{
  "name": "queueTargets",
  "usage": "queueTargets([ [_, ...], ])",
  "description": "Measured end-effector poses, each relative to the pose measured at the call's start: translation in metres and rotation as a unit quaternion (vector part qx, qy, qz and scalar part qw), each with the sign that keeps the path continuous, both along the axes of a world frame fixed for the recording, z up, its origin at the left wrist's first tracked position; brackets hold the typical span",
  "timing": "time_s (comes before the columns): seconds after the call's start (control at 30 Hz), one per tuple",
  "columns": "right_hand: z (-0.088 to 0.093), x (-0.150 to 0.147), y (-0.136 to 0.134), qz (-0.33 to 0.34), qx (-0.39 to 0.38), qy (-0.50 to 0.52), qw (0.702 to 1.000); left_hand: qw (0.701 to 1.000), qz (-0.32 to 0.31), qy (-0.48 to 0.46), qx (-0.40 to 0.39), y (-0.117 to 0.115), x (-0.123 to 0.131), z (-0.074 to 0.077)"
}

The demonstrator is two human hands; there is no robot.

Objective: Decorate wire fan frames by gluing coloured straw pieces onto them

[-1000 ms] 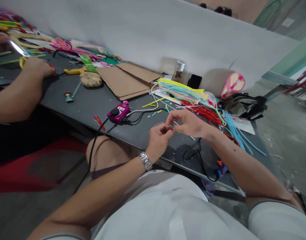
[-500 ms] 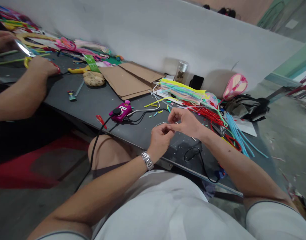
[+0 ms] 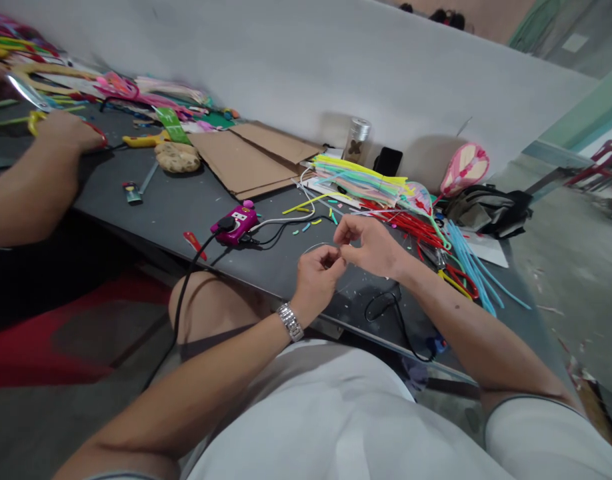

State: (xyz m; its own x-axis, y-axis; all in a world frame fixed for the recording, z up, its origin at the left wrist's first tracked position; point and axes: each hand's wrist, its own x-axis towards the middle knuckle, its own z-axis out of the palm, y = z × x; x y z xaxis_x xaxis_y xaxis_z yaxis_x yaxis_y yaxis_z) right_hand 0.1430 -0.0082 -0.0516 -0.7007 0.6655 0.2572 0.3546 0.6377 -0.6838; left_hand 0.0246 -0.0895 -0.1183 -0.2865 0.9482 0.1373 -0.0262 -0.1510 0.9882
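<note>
Both hands work close together at 12 o'clock, just over the table edge. The left hand [image 3: 316, 280], a steel watch [image 3: 291, 322] on its wrist, is narrowly pinched, and the right hand [image 3: 371, 248] closes in on it, fingertips almost meeting. Between them they seem to hold a tiny piece [image 3: 342, 257], too small and too hidden by the fingers to identify. A thin clear loop [image 3: 317, 246] lies just behind the left hand.

Below the right hand, at 1 o'clock, a black cable [image 3: 382, 305] curls on the dark table [image 3: 161, 220]. Small colored straw bits [image 3: 306, 230] are scattered at 12 o'clock, beside a magenta plug [image 3: 235, 223] with its black cord [image 3: 186, 300] at 11 o'clock. Blue straws [image 3: 471, 267] and red straws [image 3: 411, 227] lie in heaps at 2 o'clock, and a bundle of yellow-green straws [image 3: 356, 177] sits at 1 o'clock.

Farther out, cardboard sheets [image 3: 246, 160] lie at 11 o'clock, and a metal jar [image 3: 357, 140], a phone [image 3: 387, 161], a pink fan [image 3: 465, 170] and a black bag [image 3: 486, 210] line the wall at 1 to 2 o'clock. At 10 o'clock, a co-worker's hand [image 3: 69, 133] rests on yellow-handled scissors [image 3: 36, 122].
</note>
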Motion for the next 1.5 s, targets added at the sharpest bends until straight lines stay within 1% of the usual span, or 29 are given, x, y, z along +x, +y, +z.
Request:
queueTargets([
  [0.13, 0.005, 0.011, 0.005, 0.002, -0.041, 0.002, 0.999, 1.000, 0.015, 0.007, 0.007, 0.000, 0.001, 0.002],
  [0.23, 0.007, 0.017, 0.006, 0.004, -0.035, -0.011, 0.999, 1.000, 0.012, 0.003, 0.008, -0.001, 0.002, 0.003],
  [0.33, 0.007, 0.018, 0.002, 0.008, 0.014, -0.024, 1.000, 1.000, 0.009, 0.010, 0.007, -0.002, 0.003, 0.003],
  [0.47, 0.007, 0.015, -0.006, 0.014, 0.115, -0.068, 0.991, 1.000, 0.006, 0.014, 0.008, -0.001, 0.003, 0.002],
  [0.57, 0.008, 0.013, -0.011, 0.016, 0.196, -0.120, 0.973, 1.000, 0.007, -0.003, 0.014, 0.000, 0.003, -0.001],
  [0.7, 0.009, 0.014, -0.016, 0.016, 0.294, -0.174, 0.940, 1.000, 0.009, -0.010, 0.014, 0.002, 0.003, -0.003],
  [0.77, 0.008, 0.014, -0.017, 0.020, 0.317, -0.179, 0.931, 1.000, 0.010, -0.007, 0.014, 0.002, 0.003, -0.002],
  [0.83, 0.007, 0.014, -0.018, 0.022, 0.313, -0.165, 0.935, 1.000, 0.011, -0.003, 0.013, 0.001, 0.003, -0.001],
  [0.87, 0.007, 0.014, -0.017, 0.022, 0.294, -0.147, 0.944, 1.000, 0.012, -0.001, 0.012, 0.000, 0.003, 0.000],
  [0.93, 0.006, 0.014, -0.014, 0.016, 0.211, -0.094, 0.973, 1.000, 0.014, 0.005, 0.012, -0.001, 0.002, 0.002],
  [1.0, 0.004, 0.014, -0.008, 0.001, 0.082, -0.038, 0.996, 1.000, 0.018, 0.017, 0.016, -0.002, 0.002, 0.003],
  [1.03, 0.003, 0.014, -0.005, -0.006, 0.010, -0.015, 1.000, 0.999, 0.019, 0.024, 0.018, -0.003, 0.002, 0.003],
  [1.07, 0.002, 0.014, -0.001, -0.011, -0.058, 0.004, 0.998, 0.999, 0.020, 0.031, 0.020, -0.003, 0.002, 0.003],
  [1.13, -0.001, 0.015, 0.006, -0.014, -0.170, 0.035, 0.985, 0.999, 0.019, 0.039, 0.021, -0.004, 0.002, 0.003],
  [1.2, -0.003, 0.015, 0.010, -0.013, -0.244, 0.062, 0.968, 0.999, 0.016, 0.041, 0.018, -0.004, 0.002, 0.002],
  [1.27, -0.004, 0.015, 0.012, -0.015, -0.287, 0.083, 0.954, 0.999, 0.014, 0.041, 0.012, -0.005, 0.002, 0.001],
  [1.33, -0.004, 0.014, 0.011, -0.017, -0.309, 0.096, 0.946, 0.999, 0.014, 0.042, 0.007, -0.006, 0.002, 0.000],
  [1.5, -0.004, 0.013, 0.009, -0.017, -0.321, 0.112, 0.940, 0.999, 0.018, 0.045, 0.002, -0.005, 0.003, 0.000],
])
